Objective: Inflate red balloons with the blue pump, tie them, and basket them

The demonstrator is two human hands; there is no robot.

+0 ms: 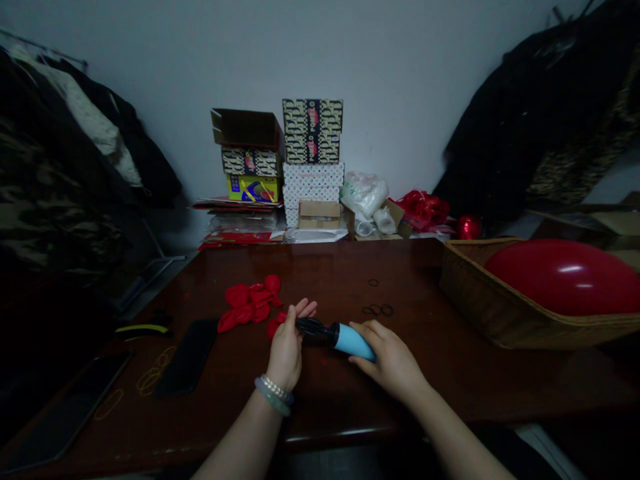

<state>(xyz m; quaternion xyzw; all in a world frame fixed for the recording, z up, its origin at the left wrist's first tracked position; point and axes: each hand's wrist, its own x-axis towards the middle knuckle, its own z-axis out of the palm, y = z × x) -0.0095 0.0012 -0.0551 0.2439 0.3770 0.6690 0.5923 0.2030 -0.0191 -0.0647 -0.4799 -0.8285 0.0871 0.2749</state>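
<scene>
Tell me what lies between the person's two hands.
In the head view, a blue-and-black tool reaches from the right hand to the left hand.

Blue handle [353, 341], rear end concealed by right hand [393, 357] | red balloon [565, 277] and basket [473, 303], truncated at right edge | red speck [323, 363], too small to identify

The bare right grip [391, 353] held a light-blue and black cylindrical pump [353, 342], its dark end at the bare left grip [287, 345], fingers outstretched; limp red rubber balloons [245, 313] lay on the glossy brown tabletop [325, 263].
</scene>
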